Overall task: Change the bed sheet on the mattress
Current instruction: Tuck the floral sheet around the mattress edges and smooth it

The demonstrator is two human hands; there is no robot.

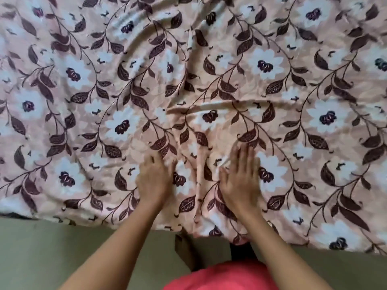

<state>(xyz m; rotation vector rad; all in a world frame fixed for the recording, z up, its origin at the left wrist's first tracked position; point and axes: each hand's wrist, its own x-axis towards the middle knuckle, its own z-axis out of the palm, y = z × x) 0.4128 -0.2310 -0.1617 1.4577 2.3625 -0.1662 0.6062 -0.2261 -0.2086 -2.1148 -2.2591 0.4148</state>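
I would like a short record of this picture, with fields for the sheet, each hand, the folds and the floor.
sheet: floral bed sheet, spread out up to the near edge of the bed
left hand: left hand lies flat on the sheet, fingers straight, slightly blurred
right hand: right hand lies flat on the sheet, beside the left, apart from it
folds: folds run between and beyond the hands
floor: greenish floor below the near edge

A peach bed sheet (pixel 188 70), printed with white flowers and dark leaves, is spread out, creased between and just beyond the left hand (pixel 154 178) and right hand (pixel 240 181).
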